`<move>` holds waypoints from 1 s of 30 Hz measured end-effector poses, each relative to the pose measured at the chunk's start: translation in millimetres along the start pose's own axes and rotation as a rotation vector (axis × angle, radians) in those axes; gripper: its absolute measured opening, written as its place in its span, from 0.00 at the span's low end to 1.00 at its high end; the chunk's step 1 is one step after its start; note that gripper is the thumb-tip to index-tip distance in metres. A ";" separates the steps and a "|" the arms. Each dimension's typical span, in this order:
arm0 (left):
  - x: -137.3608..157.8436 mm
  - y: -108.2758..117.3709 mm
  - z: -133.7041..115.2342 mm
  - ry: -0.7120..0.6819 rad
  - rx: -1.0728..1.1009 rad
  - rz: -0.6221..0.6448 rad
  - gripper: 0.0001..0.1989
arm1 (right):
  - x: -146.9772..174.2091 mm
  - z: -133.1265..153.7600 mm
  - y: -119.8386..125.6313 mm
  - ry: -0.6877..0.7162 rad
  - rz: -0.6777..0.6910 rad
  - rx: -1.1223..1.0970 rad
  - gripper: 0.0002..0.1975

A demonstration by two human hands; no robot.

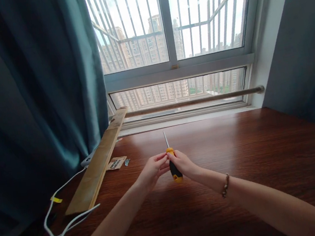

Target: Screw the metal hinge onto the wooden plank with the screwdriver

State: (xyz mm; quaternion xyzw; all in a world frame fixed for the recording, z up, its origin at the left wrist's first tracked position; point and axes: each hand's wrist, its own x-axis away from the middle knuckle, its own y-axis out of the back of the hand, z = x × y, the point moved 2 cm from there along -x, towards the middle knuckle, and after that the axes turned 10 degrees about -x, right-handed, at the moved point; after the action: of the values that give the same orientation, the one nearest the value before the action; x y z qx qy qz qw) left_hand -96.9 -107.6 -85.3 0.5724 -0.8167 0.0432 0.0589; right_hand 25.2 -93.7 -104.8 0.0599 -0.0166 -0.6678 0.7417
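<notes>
In the middle of the head view a screwdriver (176,172) with a yellow and black handle points away from me, its thin metal shaft tilted up toward the window. My right hand (183,163) is closed round the handle from the right. At the handle's left side, my left hand (155,168) has its fingertips up against the yellow collar; its lower fingers lie loosely extended. Left of my hands, several small screws (127,162) lie in a little pile beside a printed brown paper packet (117,163).
A long wooden board (102,163) lies on the left of the brown wood-grain tabletop (238,153). A white cable (49,211) loops past its near end. Dark curtains (87,77) hang at the left; behind the table is a barred window with a horizontal rail (196,101).
</notes>
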 end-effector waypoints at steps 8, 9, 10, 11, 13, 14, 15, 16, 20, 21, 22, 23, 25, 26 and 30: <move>13.7 -40.0 16.6 0.064 -0.260 0.168 0.29 | 49.0 -15.4 164.1 -0.016 -0.157 0.399 0.11; 9.3 -36.3 17.9 0.033 -0.335 0.127 0.29 | 54.0 -16.7 184.0 -0.033 -0.196 0.471 0.11; 4.2 -31.5 18.9 -0.007 -0.401 0.078 0.28 | 58.5 -18.5 201.6 -0.082 -0.226 0.636 0.12; -1.2 -25.7 19.4 -0.054 -0.460 0.024 0.27 | 62.6 -20.7 216.9 -0.136 -0.258 0.773 0.14; -11.7 -11.8 19.4 -0.141 -0.555 -0.092 0.26 | 69.3 -25.3 240.0 -0.224 -0.321 1.001 0.17; -16.4 -4.0 19.3 -0.170 -0.588 -0.145 0.26 | 71.8 -27.7 248.1 -0.254 -0.343 1.077 0.19; -20.5 4.1 19.3 -0.192 -0.618 -0.191 0.26 | 73.6 -30.0 254.4 -0.274 -0.355 1.132 0.20; -24.2 12.3 19.4 -0.212 -0.650 -0.228 0.26 | 74.8 -32.3 259.4 -0.293 -0.360 1.172 0.20; -34.3 40.0 23.4 -0.276 -0.820 -0.326 0.25 | 76.5 -38.2 272.8 -0.351 -0.363 1.246 0.21; -35.9 45.1 25.4 -0.276 -0.870 -0.346 0.25 | 76.5 -39.2 275.4 -0.362 -0.365 1.252 0.21; -37.2 49.5 27.5 -0.269 -0.928 -0.367 0.24 | 76.4 -40.1 277.8 -0.371 -0.367 1.259 0.21; -38.1 53.4 29.5 -0.258 -0.996 -0.389 0.23 | 76.2 -41.1 280.0 -0.378 -0.367 1.264 0.21; -39.1 61.4 32.0 -0.241 -1.153 -0.447 0.21 | 75.9 -43.9 284.2 -0.398 -0.363 1.271 0.21; -39.2 66.1 32.4 -0.234 -1.232 -0.481 0.20 | 75.8 -45.6 286.3 -0.407 -0.362 1.274 0.21; -38.2 94.3 30.1 -0.121 -1.470 -0.625 0.18 | 75.4 -53.1 294.8 -0.415 -0.371 1.281 0.21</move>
State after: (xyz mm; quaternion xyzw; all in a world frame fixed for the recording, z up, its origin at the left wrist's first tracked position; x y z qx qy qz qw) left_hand -174.0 -44.1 -120.9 0.5907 -0.4396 -0.5555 0.3862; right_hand 330.3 -135.3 -128.9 0.3586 -0.5381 -0.6398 0.4153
